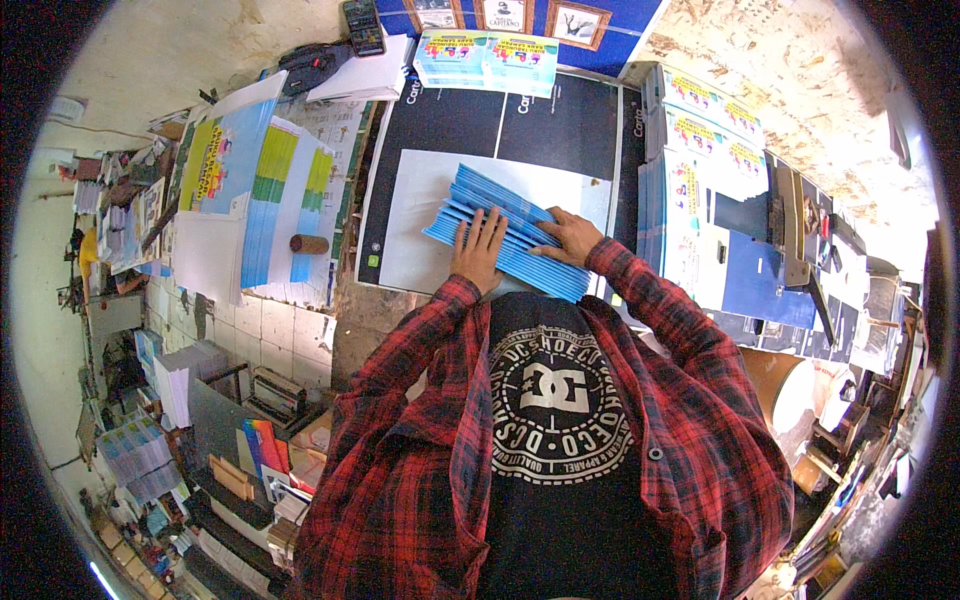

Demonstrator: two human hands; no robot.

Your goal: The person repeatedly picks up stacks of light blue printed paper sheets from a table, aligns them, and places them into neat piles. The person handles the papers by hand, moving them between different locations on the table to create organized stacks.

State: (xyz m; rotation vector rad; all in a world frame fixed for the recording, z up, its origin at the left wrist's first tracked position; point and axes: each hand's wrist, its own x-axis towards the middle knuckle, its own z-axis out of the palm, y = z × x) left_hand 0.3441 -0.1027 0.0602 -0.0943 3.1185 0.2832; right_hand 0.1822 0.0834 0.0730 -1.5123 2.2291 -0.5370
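Observation:
A fanned row of folded blue booklets [505,207] lies slantwise on a white sheet [415,185], their edges overlapping like steps. My left hand [481,250] rests flat on the row's left part, fingers spread toward the far side. On the right, my right hand [570,236] lies over the upper edge of the booklets, its fingers stretched out and somewhat apart, pointing left. Neither hand grips a booklet. Under the white sheet is a black board [450,125] on the table. The row's near end reaches close to my shirt.
Stacks of printed covers [690,170] stand at the right. Two printed sheets [487,62] lie at the far edge, beside a phone [363,27]. To the left are fanned blue-and-green booklets [270,200] with a brown cylinder [309,244] on them. A dark blue board [765,275] lies farther right.

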